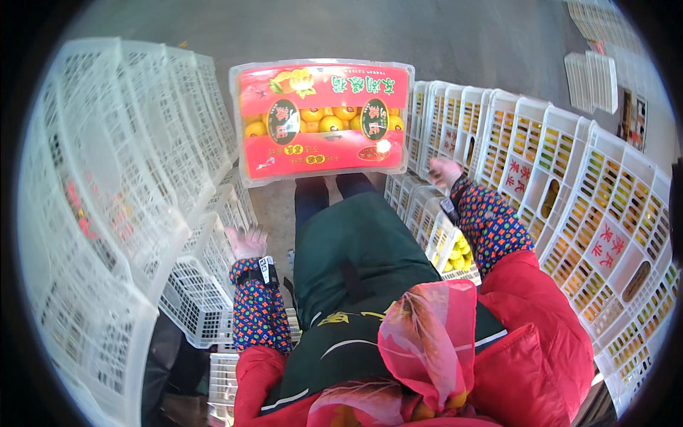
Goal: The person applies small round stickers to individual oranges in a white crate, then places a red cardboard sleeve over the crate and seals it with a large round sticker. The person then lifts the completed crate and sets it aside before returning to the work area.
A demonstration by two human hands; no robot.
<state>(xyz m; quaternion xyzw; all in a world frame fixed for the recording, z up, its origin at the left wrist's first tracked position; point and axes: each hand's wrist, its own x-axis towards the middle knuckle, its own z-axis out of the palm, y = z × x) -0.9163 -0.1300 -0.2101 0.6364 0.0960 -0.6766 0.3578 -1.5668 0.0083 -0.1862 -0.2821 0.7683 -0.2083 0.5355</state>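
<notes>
In front of me is a clear plastic box of orange citrus fruit, with a red printed sleeve across its top. Below its near left corner, my left hand is empty with its fingers spread, apart from the box. My right hand is just beyond the box's near right corner, beside the fruit crates; its fingers look apart and hold nothing. Both wrists carry small strapped devices over flower-patterned sleeves. What bears the box from beneath is hidden.
Tall stacks of white slatted crates rise close on my left. On my right, white crates full of orange fruit stand in a row. Lower down is a crate with yellow fruit. Grey floor lies beyond the box.
</notes>
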